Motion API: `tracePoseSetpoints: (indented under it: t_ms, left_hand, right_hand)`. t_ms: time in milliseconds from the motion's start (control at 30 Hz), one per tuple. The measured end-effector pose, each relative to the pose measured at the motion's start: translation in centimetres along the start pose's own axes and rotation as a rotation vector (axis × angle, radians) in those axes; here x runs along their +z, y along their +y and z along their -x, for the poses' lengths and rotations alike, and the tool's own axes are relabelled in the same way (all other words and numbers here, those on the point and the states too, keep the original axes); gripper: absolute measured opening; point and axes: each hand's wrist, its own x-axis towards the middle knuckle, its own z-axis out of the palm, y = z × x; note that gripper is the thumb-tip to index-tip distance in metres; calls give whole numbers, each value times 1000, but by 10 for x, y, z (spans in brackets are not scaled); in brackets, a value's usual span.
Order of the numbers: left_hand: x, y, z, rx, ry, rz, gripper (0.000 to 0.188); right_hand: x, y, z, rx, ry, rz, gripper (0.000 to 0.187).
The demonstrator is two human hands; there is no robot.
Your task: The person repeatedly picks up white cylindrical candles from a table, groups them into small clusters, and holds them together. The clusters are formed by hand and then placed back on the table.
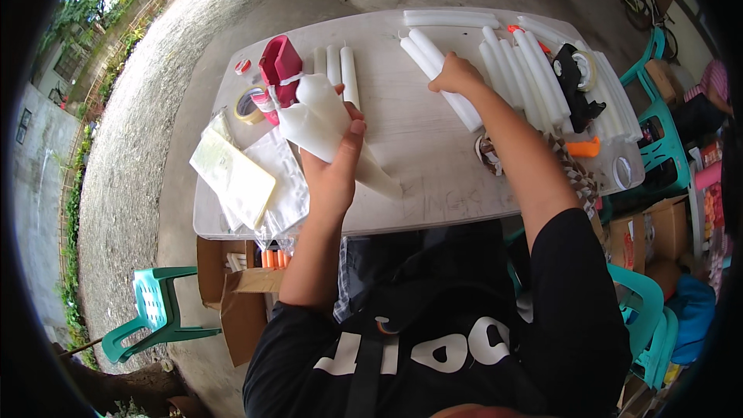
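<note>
Two white candles (462, 111) lie side by side on the table (433, 178), with my right hand (458, 75) across them; from here I cannot tell how firmly it grips. My left hand (333, 166) is closed around a white object (313, 112). I should press lightly, to protect the wax.

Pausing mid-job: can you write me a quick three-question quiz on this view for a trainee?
1. True or false: the person's left hand is empty.
2. The right hand is touching: A) a cardboard box; B) a pair of white candles; C) a green chair.
3. Fill in: the black tape dispenser lies toward the ____ side of the table.

Key: 1. False; it holds a white bundle. 2. B. 3. Right.
</note>
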Motion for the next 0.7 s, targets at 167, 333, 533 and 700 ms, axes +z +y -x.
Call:
tracePoseSetpoints:
  t_ms: [167, 333, 533, 700]
  left_hand:
    - [2, 0, 5, 32, -14, -13, 50]
    - [-4, -6, 3, 37, 48, 22, 55]
    - [15, 4, 12, 34, -44, -15, 60]
    - [20, 6, 22, 41, -125, -54, 67]
  right_hand:
    - [8, 2, 3, -119, -141, -203, 63]
    - [0, -8, 65, -342, -308, -1108, 66]
    - [4, 2, 163, -855, -133, -1398, 59]
    - [11, 4, 191, -816, -249, -1310, 78]
